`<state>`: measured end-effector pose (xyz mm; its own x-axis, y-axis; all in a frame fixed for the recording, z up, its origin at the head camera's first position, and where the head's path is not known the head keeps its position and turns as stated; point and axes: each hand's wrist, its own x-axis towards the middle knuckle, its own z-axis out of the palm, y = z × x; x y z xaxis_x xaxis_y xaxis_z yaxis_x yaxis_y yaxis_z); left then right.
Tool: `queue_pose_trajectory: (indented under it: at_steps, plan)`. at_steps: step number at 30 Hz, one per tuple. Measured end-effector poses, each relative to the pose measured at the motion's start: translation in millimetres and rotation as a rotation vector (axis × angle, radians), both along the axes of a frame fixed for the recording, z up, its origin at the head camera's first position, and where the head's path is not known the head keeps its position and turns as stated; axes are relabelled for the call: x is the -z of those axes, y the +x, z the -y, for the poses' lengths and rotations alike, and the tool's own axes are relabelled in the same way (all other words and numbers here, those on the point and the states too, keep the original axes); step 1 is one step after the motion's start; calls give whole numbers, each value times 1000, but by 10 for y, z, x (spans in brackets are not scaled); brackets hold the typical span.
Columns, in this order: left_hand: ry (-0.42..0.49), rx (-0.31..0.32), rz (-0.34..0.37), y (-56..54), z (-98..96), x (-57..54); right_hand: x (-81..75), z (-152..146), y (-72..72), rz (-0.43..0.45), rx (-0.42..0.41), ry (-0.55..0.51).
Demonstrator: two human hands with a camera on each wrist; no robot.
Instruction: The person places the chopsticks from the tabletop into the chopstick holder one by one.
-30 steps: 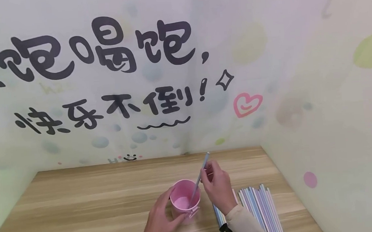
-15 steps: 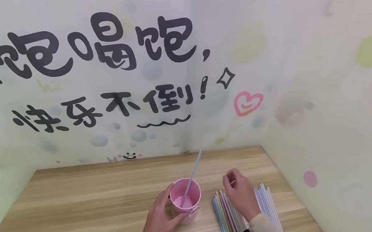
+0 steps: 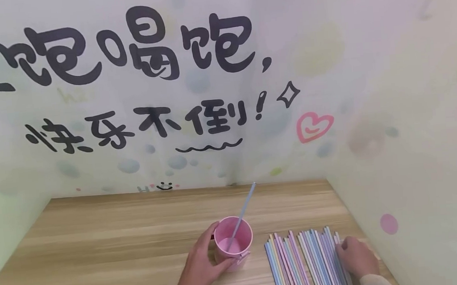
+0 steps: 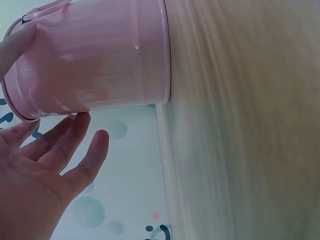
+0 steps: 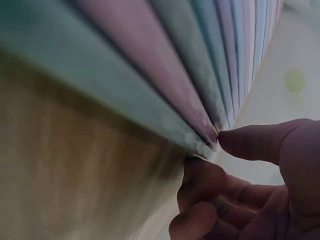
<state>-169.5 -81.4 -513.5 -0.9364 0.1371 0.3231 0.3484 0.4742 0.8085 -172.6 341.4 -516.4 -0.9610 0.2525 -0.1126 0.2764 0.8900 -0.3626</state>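
Note:
My left hand (image 3: pixel 199 263) holds a small pink bucket (image 3: pixel 245 237) upright on the table, thumb on its near side, fingers on the far left. In the left wrist view, the bucket (image 4: pixel 95 55) has its wire handle folded against the rim. A blue straw (image 3: pixel 246 206) leans inside it, its top well above the rim. At the right edge of the straws (image 3: pixel 322 260), my right hand (image 3: pixel 358 255) pinches the far end of the outermost, a teal straw (image 5: pixel 125 105) in the right wrist view, between thumb and index finger. The thumb also touches a pink straw (image 5: pixel 150 55) beside it.
Another group of pastel straws (image 3: pixel 288 267) lies between the bucket and the right-hand group. The wooden table (image 3: pixel 120 249) ends at a back wall (image 3: pixel 198 167) with black lettering and a right side wall (image 3: pixel 425 189) close to my right hand.
The right hand let go of the blue straw, which now leans in the bucket by itself. It then moved right and down to the outermost straws. The left hand stays on the bucket.

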Motion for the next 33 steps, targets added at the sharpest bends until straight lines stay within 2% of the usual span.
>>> queue_pose_trajectory:
  at_steps: [3, 12, 22, 25, 28, 31, 33]
  plan:
    - [11, -1, 7, -2, -1, 4, 17, -22, 23, 12, -17, -15]
    - [3, 16, -7, -9, 4, -13, -122, 48, 114, 12, -66, 12]
    - [18, 30, -5, -22, 2, -5, -158, 28, 143, 15, -71, 48]
    - [25, 41, 8, -28, 2, 3, -261, 24, 144, -7, -72, 47]
    - [35, 51, 25, -33, 1, 7, -440, 57, 133, -52, -50, 28]
    - [38, 54, 27, -37, 4, 5, -635, 150, 130, -150, -41, -1]
    - [46, 58, 24, -36, 10, 4, -750, 257, 136, -255, -46, -14]
